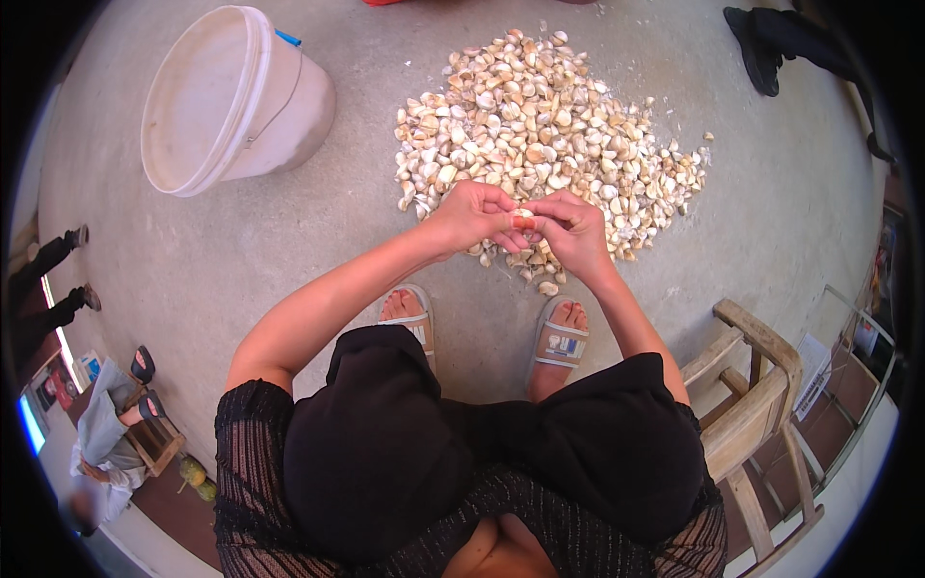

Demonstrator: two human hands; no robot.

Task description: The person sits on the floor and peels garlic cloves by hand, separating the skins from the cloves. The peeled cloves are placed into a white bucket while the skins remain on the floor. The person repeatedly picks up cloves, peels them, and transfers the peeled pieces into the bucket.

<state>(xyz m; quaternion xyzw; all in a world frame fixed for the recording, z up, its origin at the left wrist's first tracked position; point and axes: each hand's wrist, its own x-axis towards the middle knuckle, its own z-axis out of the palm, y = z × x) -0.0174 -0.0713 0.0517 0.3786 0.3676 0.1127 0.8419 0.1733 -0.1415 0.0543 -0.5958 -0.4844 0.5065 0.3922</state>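
Note:
A broad heap of loose garlic cloves [535, 130] lies on the concrete floor in front of me. Over its near edge my left hand [473, 213] and my right hand [574, 227] meet at the fingertips. Between them they pinch a small pale garlic clove [522, 213], with both thumbs pressed close together against it. Fingers cover most of that clove, so how much skin it carries cannot be seen. A single stray clove [548, 289] rests on the floor nearest to me, just beyond my sandalled feet.
A white plastic bucket [303, 108] with a wire handle stands at the upper left. At the right is a wooden chair [751, 426]. Another person [108, 441] sits at the lower left beside some squashes [194, 473]. Other people's legs [788, 36] show at the rim.

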